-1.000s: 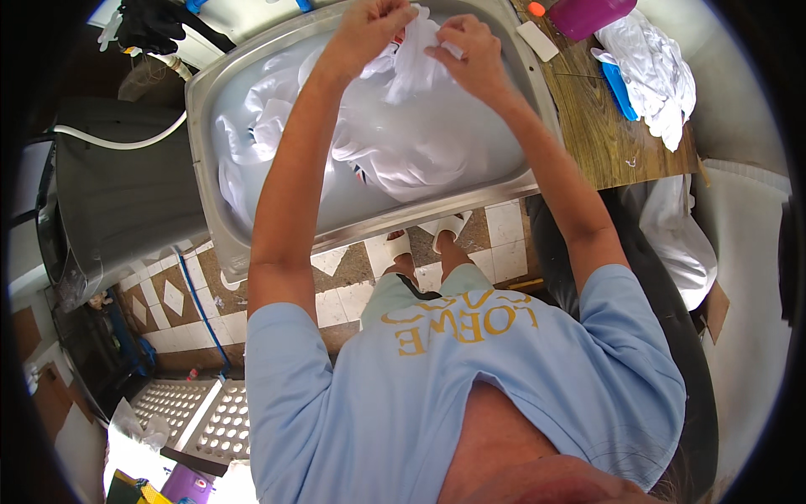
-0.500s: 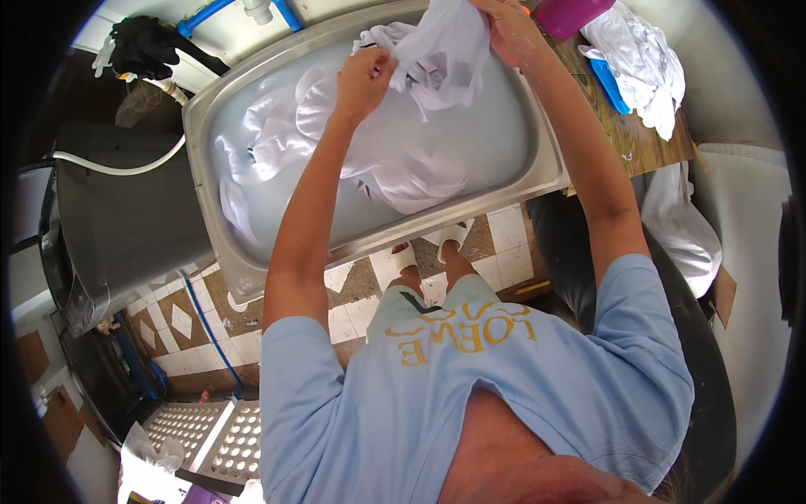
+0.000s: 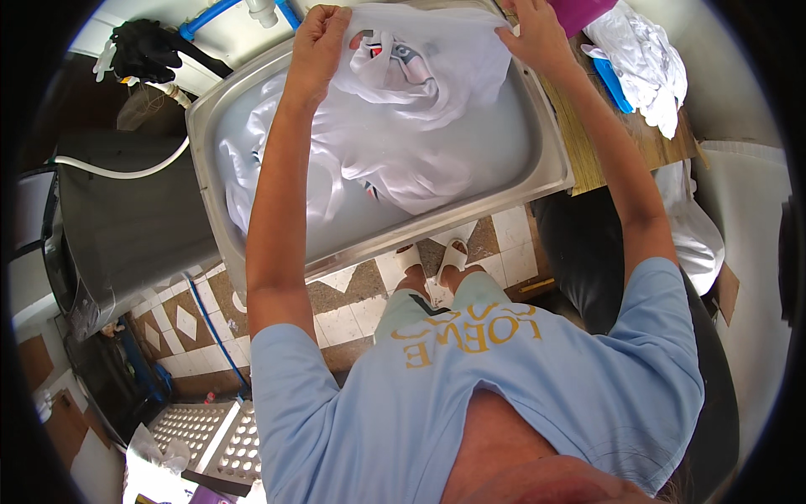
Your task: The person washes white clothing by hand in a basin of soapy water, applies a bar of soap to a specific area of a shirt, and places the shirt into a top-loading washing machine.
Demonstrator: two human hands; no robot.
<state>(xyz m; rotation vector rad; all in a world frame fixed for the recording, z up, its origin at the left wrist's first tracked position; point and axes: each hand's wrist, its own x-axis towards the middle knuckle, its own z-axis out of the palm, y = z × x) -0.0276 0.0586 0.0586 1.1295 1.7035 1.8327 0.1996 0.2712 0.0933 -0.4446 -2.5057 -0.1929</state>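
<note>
A white wet garment (image 3: 470, 63) with a dark and red print is stretched between my hands over the far part of a metal sink (image 3: 550, 147). My left hand (image 3: 319, 52) is closed on its upper left edge. At the upper right, my right hand (image 3: 541, 40) pinches the other side of the fabric between thumb and fingers, partly cut off by the frame's top. The garment's lower part hangs into cloudy water. More white cloth (image 3: 411, 178) floats below it, and further white folds lie along the sink's left side.
Right of the sink, a wooden table (image 3: 588, 164) bears a heap of white cloth (image 3: 642, 71), a blue plastic piece (image 3: 613, 84) and a purple container (image 3: 579, 13). A white hose (image 3: 126, 172) crosses a dark appliance (image 3: 126, 210) on the left. Black gloves (image 3: 147, 50) hang behind it.
My left hand has moved up and left and my right hand slightly right. The garment, bunched before, is now spread wide between them, showing its print.
</note>
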